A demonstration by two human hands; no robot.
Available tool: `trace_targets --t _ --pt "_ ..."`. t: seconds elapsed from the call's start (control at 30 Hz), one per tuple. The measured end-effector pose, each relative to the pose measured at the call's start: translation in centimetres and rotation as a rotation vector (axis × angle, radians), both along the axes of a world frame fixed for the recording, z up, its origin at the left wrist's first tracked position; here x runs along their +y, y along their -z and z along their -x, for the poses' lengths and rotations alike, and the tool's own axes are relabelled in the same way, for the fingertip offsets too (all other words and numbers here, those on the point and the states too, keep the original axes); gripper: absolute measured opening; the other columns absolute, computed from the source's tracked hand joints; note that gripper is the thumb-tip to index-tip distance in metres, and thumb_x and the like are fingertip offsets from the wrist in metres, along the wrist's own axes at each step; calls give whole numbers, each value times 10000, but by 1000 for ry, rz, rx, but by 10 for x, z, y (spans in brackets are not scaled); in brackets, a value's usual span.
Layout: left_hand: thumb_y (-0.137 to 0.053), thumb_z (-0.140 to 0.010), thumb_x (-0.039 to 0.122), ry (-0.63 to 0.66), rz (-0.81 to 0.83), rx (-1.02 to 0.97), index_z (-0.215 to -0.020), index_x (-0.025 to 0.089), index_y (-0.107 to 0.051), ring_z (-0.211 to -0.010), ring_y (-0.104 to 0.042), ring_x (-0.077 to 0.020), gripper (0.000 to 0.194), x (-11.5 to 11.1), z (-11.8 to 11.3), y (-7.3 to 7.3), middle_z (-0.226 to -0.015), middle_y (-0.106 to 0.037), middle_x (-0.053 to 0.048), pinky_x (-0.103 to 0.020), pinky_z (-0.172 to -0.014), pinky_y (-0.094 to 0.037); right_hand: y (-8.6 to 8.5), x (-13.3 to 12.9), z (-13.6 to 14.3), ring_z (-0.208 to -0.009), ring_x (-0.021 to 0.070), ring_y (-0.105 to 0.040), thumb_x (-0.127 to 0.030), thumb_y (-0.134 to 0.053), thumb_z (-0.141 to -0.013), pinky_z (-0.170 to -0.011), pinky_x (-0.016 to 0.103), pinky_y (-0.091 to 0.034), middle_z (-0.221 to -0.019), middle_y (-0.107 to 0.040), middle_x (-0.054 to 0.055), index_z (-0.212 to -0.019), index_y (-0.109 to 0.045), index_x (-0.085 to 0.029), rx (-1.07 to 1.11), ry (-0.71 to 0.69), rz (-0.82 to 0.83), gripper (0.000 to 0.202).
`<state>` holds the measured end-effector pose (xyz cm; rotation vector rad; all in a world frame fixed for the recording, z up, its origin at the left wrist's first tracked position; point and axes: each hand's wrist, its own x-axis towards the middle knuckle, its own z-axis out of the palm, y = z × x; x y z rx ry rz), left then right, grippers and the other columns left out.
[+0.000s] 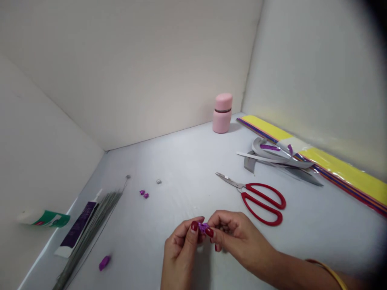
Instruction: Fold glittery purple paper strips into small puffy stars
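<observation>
Clearly, both hands are close together, on the left of the scissors [260, 199] and nearer to the person than them, and the small purple piece [203, 228] is right between their fingertips. The left hand [178, 255] holds it from the left with thumb and fingers, and the right hand [238, 237] holds it from the right, so the fingers of both make only a narrow pinch. Neither hand is nearer, because each one touches it. Its long axis seems to go from left to right, from one thumb toward the other, but the piece is crumpled and partly covered, so I cannot tell this surely. The scissors lie open a little, their tips pointing to the far left and the red handles beside the right hand, not touching it. Farther left of the scissors are two little purple stars [144, 194], and the grey wires [90, 237] lie beyond these. Behind the scissors, on the far side, stands a pink bottle [221, 121].
</observation>
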<state>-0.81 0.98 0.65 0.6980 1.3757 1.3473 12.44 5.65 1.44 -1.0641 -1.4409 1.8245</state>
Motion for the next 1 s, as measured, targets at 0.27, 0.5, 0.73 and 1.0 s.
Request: trace_targets --t 0.27,0.5,0.73,1.0 --pt "-720 -686 343 5 -10 -11 -617 177 -701 -605 -593 -139 181 -1 0 -4 -583 -676 -10 -221 -614 -462 6 -2 1 -531 100 -491 -356 -633 -766 -511 206 -366 -551 -531 -30 -685 -577 -160 -11 -41 -37 220" --pt "-700 -709 360 26 12 15 -591 172 -679 -576 -535 -124 223 -1 1 0 -561 -632 -4 -211 -583 -421 2 -3 1 -554 101 -491 -277 -664 -744 -526 208 -374 -583 -558 -26 -694 -597 -162 -16 -44 -40 143" --pt "-551 -815 450 133 -23 -135 -768 146 -713 -630 -587 -178 347 1 5 5 -654 -665 -67 -292 -629 -452 -2 3 2 -521 88 -505 -371 -664 -730 -498 208 -342 -643 -597 -7 -711 -563 -148 111 -41 182 245" --pt "-660 -765 326 208 -33 -125 -836 155 -722 -666 -596 -173 196 3 7 7 -690 -681 -56 -311 -688 -446 2 6 1 -471 65 -487 -388 -662 -731 -463 191 -286 -610 -588 -18 -716 -552 -139 157 -18 238 273"
